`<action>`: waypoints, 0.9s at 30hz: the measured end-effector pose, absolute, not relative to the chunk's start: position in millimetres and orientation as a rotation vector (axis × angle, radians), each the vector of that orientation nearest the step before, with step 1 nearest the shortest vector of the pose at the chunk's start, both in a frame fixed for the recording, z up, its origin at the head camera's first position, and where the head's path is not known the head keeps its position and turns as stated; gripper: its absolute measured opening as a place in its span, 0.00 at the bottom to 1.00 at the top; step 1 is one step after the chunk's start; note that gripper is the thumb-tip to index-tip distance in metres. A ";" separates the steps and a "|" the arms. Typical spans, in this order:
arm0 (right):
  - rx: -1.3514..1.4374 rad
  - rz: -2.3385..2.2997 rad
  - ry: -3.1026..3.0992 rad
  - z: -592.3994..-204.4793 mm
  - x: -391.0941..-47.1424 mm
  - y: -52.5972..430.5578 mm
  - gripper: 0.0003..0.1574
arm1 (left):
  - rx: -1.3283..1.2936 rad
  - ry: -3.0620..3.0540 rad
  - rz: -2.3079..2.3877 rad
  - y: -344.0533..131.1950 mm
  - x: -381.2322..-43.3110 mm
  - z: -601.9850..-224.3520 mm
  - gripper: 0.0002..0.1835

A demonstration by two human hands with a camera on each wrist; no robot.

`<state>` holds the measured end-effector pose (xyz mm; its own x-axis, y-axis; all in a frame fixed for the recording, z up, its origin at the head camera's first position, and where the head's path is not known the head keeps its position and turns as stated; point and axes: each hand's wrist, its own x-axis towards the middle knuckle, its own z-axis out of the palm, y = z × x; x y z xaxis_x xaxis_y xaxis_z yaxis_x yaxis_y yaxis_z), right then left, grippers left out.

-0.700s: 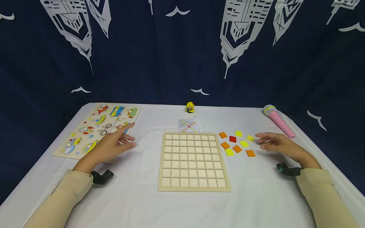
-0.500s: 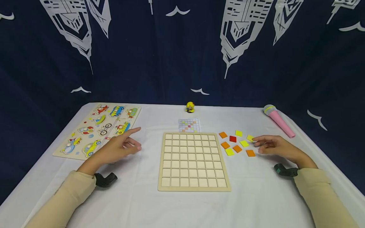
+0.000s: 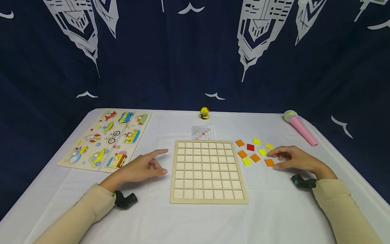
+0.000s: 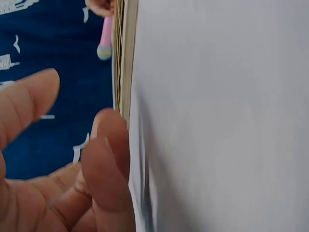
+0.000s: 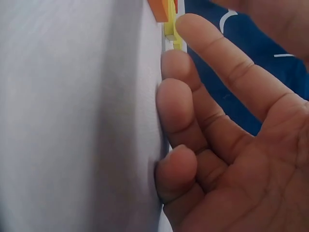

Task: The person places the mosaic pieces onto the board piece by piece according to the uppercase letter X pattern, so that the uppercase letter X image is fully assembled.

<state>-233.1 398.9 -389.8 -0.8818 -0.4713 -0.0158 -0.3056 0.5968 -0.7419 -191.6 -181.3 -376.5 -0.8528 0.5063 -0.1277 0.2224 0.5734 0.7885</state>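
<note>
A pale wooden grid board [image 3: 209, 201] with rows of square cells lies in the middle of the white table. My left hand [image 3: 135, 169] hovers just left of it, index finger extended, other fingers loosely bent, holding nothing. In the left wrist view, the board's edge [image 4: 126, 63] shows beyond the fingertips. To the board's right are several small square tiles, including a red tile [image 3: 250, 147], an orange tile [image 3: 269, 162] and a yellow tile [image 3: 262, 152]. My right hand [image 3: 300, 161] is beside the orange and yellow tiles, with relaxed fingers low over the cloth and no tile visibly held.
A small printed pattern card [image 3: 203, 132] lies behind the board, with a yellow-haired figurine [image 3: 204, 113] farther back. At the left is a vehicle picture puzzle [image 3: 103, 139]. A pink toy microphone [image 3: 301, 128] lies at the back right. Dark blue patterned cloth [image 3: 170, 61] hangs behind the table.
My left hand has moved right and nearer, off the picture puzzle to beside the board. My right hand has shifted slightly left, closer to the tiles. The tiles look unmoved on the table.
</note>
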 end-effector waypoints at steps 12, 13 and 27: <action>-0.629 -1.063 2.675 -389.7 -231.7 392.4 0.16 | 0.598 2.372 1.155 -160.5 -195.0 -385.5 0.52; -0.614 -1.061 2.675 -389.8 -231.7 392.1 0.16 | 0.603 2.362 1.162 -160.2 -195.5 -386.6 0.52; -0.519 -1.022 2.689 -381.5 -231.9 386.3 0.16 | 0.637 2.318 1.267 -162.4 -199.1 -398.6 0.57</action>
<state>-231.9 386.3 -381.5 -0.9138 -0.3988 -0.0769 -0.2471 0.6961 -0.6741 -199.1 -162.4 -398.6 -0.8064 0.5741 -0.1418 0.1907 0.4794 0.8566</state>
